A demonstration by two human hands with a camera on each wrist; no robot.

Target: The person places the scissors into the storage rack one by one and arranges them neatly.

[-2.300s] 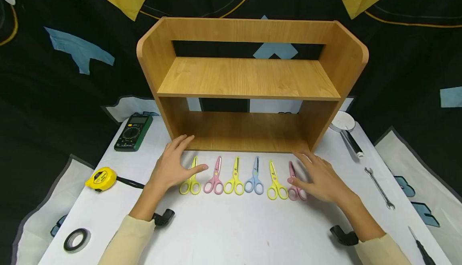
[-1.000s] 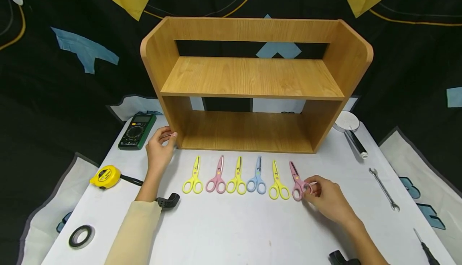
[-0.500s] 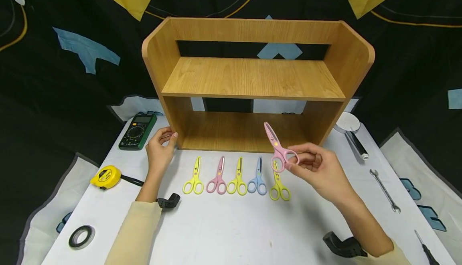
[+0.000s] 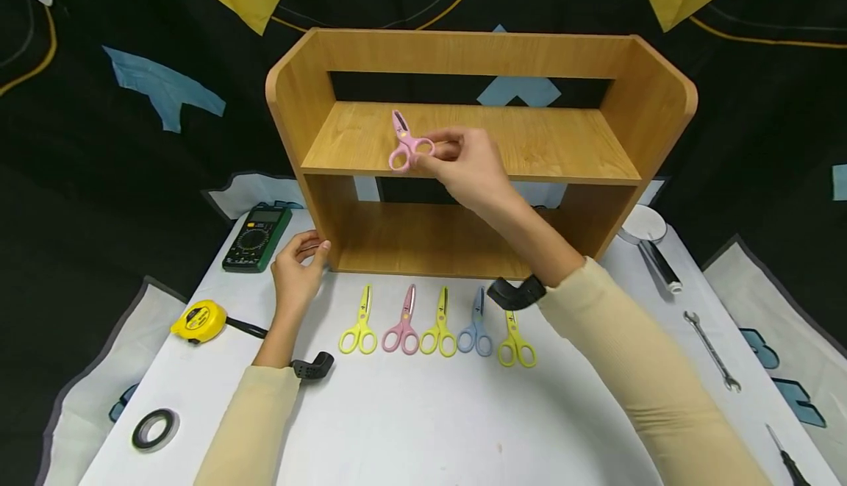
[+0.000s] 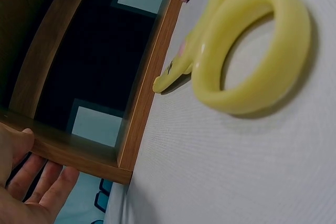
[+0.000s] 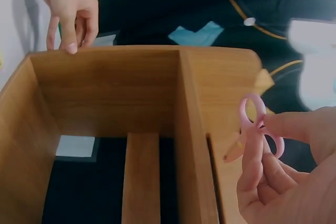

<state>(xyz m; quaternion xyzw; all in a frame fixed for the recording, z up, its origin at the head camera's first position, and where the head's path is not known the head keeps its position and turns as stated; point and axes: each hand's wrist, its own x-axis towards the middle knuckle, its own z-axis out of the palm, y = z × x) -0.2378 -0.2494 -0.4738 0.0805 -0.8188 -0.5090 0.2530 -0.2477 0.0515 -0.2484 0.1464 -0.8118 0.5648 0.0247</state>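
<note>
My right hand (image 4: 440, 151) pinches the handle rings of a pink scissors (image 4: 405, 144) just above the left part of the wooden shelf's (image 4: 463, 52) upper board, blades pointing away. The right wrist view shows the pink scissors (image 6: 257, 129) between thumb and fingers (image 6: 262, 171). My left hand (image 4: 306, 254) holds the shelf's left side panel near its bottom front corner; its fingers (image 5: 37, 187) lie beside the panel. On the table in front lie yellow (image 4: 359, 328), pink (image 4: 402, 328), yellow (image 4: 440, 330), blue (image 4: 475, 331) and yellow (image 4: 516, 342) scissors in a row.
A green multimeter (image 4: 254, 237) and yellow tape measure (image 4: 198, 320) lie left of the shelf, a black tape roll (image 4: 154, 429) at the front left. A magnifier (image 4: 651, 240), wrench (image 4: 715, 350) and screwdriver (image 4: 787, 456) lie on the right.
My right hand picked the rightmost pink scissors off the table and carried it up and left to the upper shelf. My left hand moved from the scissors row to the shelf's left corner and stayed.
</note>
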